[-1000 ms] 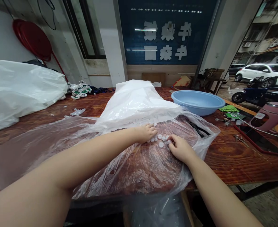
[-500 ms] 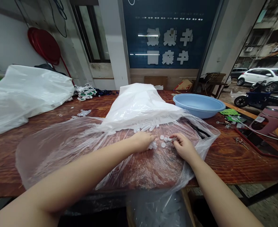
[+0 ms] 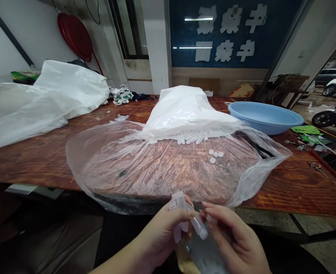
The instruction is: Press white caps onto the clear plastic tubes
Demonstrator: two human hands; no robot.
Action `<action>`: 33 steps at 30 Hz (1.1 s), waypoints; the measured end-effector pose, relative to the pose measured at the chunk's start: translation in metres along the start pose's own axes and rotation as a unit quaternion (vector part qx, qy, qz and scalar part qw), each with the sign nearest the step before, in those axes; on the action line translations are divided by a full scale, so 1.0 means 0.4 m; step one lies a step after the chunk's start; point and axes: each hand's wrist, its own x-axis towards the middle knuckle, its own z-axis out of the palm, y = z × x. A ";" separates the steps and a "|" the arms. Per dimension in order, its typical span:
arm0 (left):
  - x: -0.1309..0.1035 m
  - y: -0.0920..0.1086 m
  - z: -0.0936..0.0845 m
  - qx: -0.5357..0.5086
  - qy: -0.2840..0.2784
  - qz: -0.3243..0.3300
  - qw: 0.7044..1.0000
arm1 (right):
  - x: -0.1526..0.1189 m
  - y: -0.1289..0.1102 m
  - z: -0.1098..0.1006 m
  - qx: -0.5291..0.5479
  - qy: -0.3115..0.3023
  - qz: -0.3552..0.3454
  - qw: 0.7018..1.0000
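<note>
My left hand [image 3: 164, 224] is closed around several small clear plastic tubes [image 3: 199, 225], which stick out between its thumb and fingers. Close beside it, my right hand [image 3: 239, 236] pinches a small whitish cap [image 3: 211, 219], partly hidden by the fingertips. Both hands are in front of the table's near edge. On the clear plastic bag [image 3: 156, 163] spread over the table lie several round white caps [image 3: 213, 160]. More clear tubes [image 3: 195, 138] spill from under the white bulging part of the bag [image 3: 182, 106].
A blue basin [image 3: 266, 118] stands at the back right of the wooden table [image 3: 293, 182]. Keys [image 3: 318, 167] lie near the right edge. At the left is another big white bag [image 3: 71, 87], with loose tubes [image 3: 121, 118] near it. Below my hands is a translucent bag [image 3: 206, 251].
Both hands have drawn back from the caps on the plastic to in front of the table edge. My left hand now shows tubes in its grip. The camera view has tilted down and left.
</note>
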 end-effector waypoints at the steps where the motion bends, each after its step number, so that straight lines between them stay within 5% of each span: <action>1: 0.000 -0.015 -0.002 -0.019 0.010 -0.007 1.000 | -0.018 -0.001 0.009 -0.030 0.014 -0.021 0.999; 5: -0.002 -0.055 0.003 -0.093 0.056 -0.034 0.993 | -0.059 0.010 0.030 -0.100 0.059 -0.076 0.990; 11: 0.000 -0.075 -0.002 -0.156 0.133 -0.076 0.976 | -0.080 0.028 0.007 -0.192 -0.048 -0.162 0.967; 17: 0.007 -0.095 -0.008 -0.119 0.112 -0.054 0.985 | -0.088 0.050 -0.015 -0.228 -0.081 -0.208 0.948; 19: 0.011 -0.105 -0.008 -0.099 0.113 -0.037 0.988 | -0.095 0.053 -0.008 -0.225 -0.069 -0.153 0.960; 22: 0.018 -0.123 -0.013 -0.060 0.131 -0.011 0.989 | -0.109 0.056 0.015 -0.214 -0.065 0.042 0.974; 26: 0.031 -0.148 -0.033 -0.020 0.149 0.007 0.989 | -0.125 0.066 0.049 -0.130 -0.107 0.311 0.935; 30: 0.046 -0.162 -0.055 -0.044 0.172 0.013 0.984 | -0.143 0.086 0.068 -0.111 -0.035 0.257 0.959; 33: 0.054 -0.171 -0.067 -0.049 0.177 0.016 0.983 | -0.152 0.099 0.076 -0.094 -0.081 0.261 0.957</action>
